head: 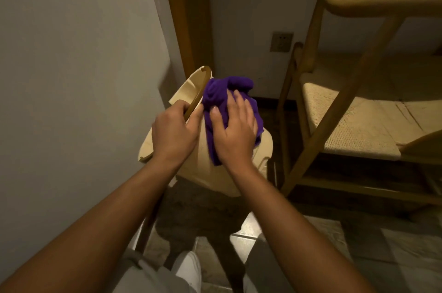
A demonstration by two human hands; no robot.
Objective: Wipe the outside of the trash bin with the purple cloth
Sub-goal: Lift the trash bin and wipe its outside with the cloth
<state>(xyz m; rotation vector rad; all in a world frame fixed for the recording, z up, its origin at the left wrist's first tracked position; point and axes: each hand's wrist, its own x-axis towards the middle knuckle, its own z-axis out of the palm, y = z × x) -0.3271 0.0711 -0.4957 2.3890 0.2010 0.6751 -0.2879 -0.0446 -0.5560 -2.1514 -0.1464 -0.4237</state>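
A cream trash bin (196,163) with a thin brown rim hoop (198,91) is tilted and held up above the floor in the middle of the view. My left hand (174,130) grips the rim at the bin's top left. My right hand (235,130) presses a crumpled purple cloth (215,98) flat against the bin's outer wall, fingers spread over it. Part of the cloth is hidden under my palm.
A grey wall (79,77) stands close on the left, with a wooden door frame (181,17) behind the bin. A wooden chair with a woven seat (354,120) stands to the right. A wall socket (281,42) is on the back wall. Tiled floor and my white shoe (189,268) lie below.
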